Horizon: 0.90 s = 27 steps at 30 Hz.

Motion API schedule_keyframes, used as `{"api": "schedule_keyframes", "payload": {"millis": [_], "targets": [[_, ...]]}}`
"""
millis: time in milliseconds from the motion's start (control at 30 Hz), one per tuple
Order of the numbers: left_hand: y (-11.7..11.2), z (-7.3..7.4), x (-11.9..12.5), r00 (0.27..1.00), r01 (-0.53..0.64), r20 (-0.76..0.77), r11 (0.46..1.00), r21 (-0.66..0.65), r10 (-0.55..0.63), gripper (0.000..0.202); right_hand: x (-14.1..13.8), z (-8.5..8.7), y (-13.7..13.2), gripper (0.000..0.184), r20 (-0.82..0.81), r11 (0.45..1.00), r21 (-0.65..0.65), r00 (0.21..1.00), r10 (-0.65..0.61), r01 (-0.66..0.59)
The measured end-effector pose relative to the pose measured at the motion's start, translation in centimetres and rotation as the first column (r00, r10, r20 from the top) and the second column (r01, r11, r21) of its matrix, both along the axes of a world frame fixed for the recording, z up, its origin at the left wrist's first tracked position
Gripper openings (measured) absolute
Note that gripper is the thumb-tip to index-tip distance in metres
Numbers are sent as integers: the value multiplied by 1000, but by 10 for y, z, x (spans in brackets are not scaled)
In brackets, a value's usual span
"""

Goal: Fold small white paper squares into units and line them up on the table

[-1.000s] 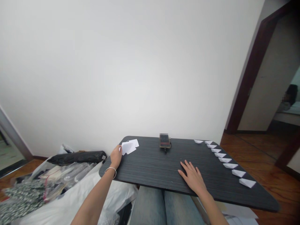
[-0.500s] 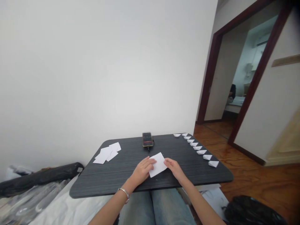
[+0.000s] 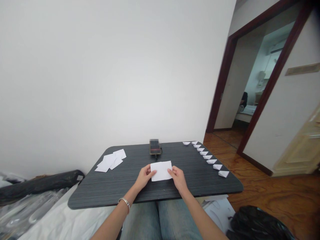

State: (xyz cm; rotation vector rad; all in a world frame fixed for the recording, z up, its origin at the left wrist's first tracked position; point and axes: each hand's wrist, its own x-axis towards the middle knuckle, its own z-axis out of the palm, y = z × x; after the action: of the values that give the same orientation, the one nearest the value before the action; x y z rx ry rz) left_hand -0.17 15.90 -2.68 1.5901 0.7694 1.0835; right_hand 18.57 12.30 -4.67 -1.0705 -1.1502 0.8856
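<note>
A white sheet of paper (image 3: 161,171) is held between both hands above the near middle of the dark table. My left hand (image 3: 144,176) grips its left edge, thumb on top and fingers underneath. On the opposite edge my right hand (image 3: 179,177) pinches the paper the same way. Several loose white sheets (image 3: 110,160) lie overlapping at the table's left. Down the right side runs a row of several small folded paper pieces (image 3: 211,161), with one more folded piece (image 3: 186,143) beside the row's far end.
A small dark device (image 3: 155,147) with a cable stands at the back middle of the black table (image 3: 100,190), close to the white wall. A black bag (image 3: 260,223) sits on the floor at right. A long black roll (image 3: 42,188) lies at left.
The paper has turned from a tilted position to nearly square with me. My right hand has moved from its corner to the right edge, and both thumbs now rest on top.
</note>
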Motion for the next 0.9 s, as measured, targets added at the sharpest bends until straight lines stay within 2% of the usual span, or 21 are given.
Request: {"api": "schedule_keyframes", "payload": {"millis": [100,300,367,467,567,667,733,900], "targets": [[0,-2,0,1000,7,-2,1000,-24,-7,39,-1,-2,1,42,21,1000,5,1000,-6,6],[6,-4,-6,989,-136,48,991,-12,137,41,0,-4,4,39,-17,1000,0,1000,22,-22],[6,-3,-6,988,-146,55,989,-15,146,41,-2,-5,6,37,-25,998,-9,998,56,-57],[2,-1,-3,997,-69,41,997,-38,71,39,-3,-6,8,35,-27,996,-13,996,89,-89],[-5,1,0,997,77,-4,993,-90,-78,36,1,-6,7,33,-62,997,-3,995,79,-79],[-9,3,2,975,213,-36,965,-154,-221,32,4,-4,5,33,-109,999,7,993,44,-44],[-10,4,2,970,236,-22,955,-180,-243,31,4,-4,3,33,-118,999,10,992,39,-38],[-5,1,2,985,173,33,957,-233,-170,36,0,0,1,36,-90,999,25,995,50,-48]]}}
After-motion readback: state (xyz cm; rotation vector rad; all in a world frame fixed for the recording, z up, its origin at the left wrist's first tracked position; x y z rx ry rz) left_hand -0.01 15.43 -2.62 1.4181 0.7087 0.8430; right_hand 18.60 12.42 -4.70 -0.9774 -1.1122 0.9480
